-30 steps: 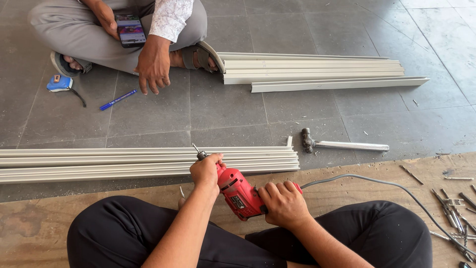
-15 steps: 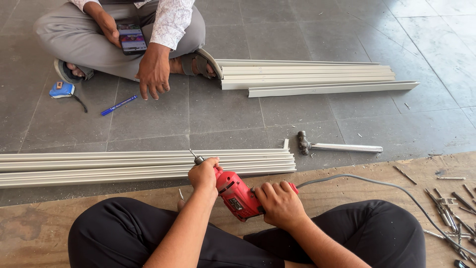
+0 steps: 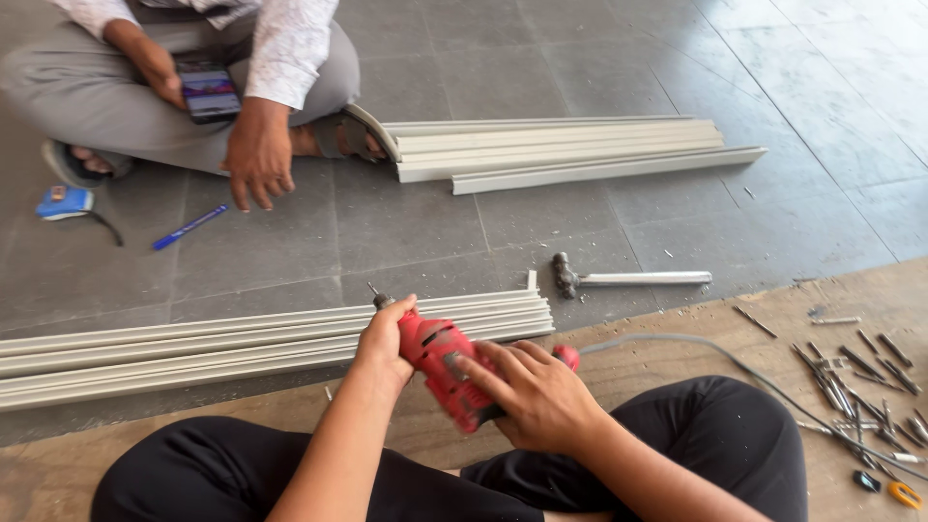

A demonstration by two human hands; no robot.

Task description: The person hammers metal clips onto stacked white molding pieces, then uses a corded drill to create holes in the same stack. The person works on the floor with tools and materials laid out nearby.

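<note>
While both hands grip it, the red drill [image 3: 440,367] sits between them. Left hand [image 3: 385,338] clasps its front, right hand [image 3: 539,396] its rear; white strips [image 3: 271,338] lie at ten o'clock.

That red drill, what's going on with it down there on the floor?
A person sitting cross-legged grips the red drill with both hands: the left hand near its front, the right hand around its body. Its bit points at a bundle of pale strips on the grey floor. A hammer lies nearby. Another seated person opposite holds a phone.
</note>
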